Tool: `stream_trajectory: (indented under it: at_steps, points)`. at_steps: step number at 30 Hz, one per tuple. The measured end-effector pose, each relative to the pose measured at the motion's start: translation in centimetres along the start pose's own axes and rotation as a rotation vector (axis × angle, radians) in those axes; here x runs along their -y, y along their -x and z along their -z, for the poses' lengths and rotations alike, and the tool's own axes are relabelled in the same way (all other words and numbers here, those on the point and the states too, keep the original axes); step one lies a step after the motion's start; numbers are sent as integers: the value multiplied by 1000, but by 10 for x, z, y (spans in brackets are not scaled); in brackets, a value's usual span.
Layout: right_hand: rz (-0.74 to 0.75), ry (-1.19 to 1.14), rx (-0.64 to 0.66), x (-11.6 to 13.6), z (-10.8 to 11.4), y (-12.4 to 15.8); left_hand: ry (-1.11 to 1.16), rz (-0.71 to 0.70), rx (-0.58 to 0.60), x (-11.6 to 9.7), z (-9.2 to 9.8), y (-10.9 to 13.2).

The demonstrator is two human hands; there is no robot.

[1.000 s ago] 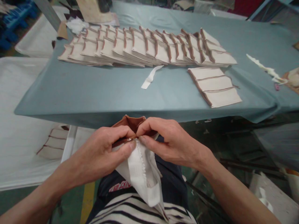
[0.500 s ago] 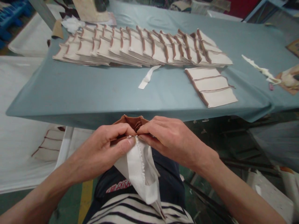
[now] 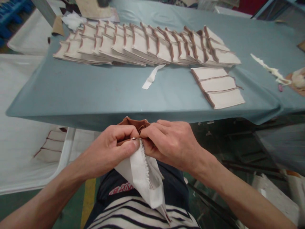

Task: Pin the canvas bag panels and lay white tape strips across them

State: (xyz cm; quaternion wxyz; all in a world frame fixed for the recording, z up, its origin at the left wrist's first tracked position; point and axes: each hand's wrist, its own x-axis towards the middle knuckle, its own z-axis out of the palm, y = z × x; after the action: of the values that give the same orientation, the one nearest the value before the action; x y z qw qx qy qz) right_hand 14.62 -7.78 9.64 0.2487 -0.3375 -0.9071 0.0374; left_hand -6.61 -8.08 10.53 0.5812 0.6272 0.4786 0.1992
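A fabric piece [image 3: 140, 171], white cloth with a brown lining at its top, hangs over my lap. My left hand [image 3: 111, 149] pinches its upper edge between thumb and fingers. My right hand [image 3: 169, 143] grips the same edge right beside it, fingers curled, the two hands touching. The brown part bunches up above my knuckles. In front of me, the blue-grey table [image 3: 95, 95] carries a long fanned row of finished cream pieces with brown trim [image 3: 143, 44] and a short stack of three [image 3: 218, 86].
A loose white strip [image 3: 151, 77] lies mid-table. Frayed white scraps [image 3: 269, 68] lie at the right. More cream pieces [image 3: 51, 148] rest on a white surface at lower left. Dark frame bars run under the table at the right.
Both hands have closed tighter on the fabric's top edge and the brown bunch has shrunk a little. The view has shifted slightly.
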Motion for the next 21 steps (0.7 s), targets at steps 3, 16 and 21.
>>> stream_trajectory:
  at_steps: [3, 16, 21]
  points:
    - [-60, -63, -15, 1, -2, 1, 6, 9, -9, 0, -2, -2]
    - [-233, -532, 109, -8, -4, -2, 84, -13, -54, 16, -5, 2]
    - [-198, -503, 125, -7, -4, -3, 116, 8, -62, 20, -5, -1]
